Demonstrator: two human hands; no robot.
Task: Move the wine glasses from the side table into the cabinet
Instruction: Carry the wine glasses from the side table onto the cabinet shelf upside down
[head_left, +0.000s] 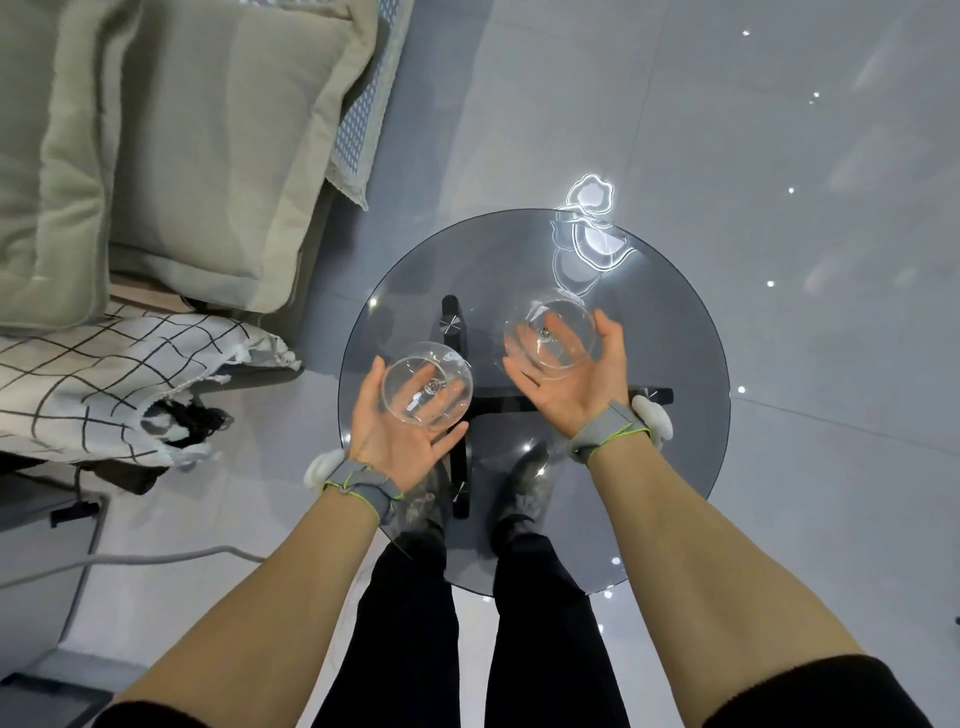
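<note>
Each palm-up grip cradles a bowl from beneath, left hand (400, 415) under one wine glass (427, 385), right hand (563, 374) under the other (549, 340) (stems hidden, seemingly between fingers), both upright above the tabletop (675, 332).

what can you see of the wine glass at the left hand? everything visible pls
The wine glass is clear, empty glass, seen from straight above: a round bowl rim with the stem showing as a small bright spot at its centre. It appears upright over the near-left part of the round smoked-glass side table. The left hand, palm up, cups it from below, fingers visible through the bowl on either side of the stem. Its foot is not distinguishable, nor whether it rests on the table.
</note>
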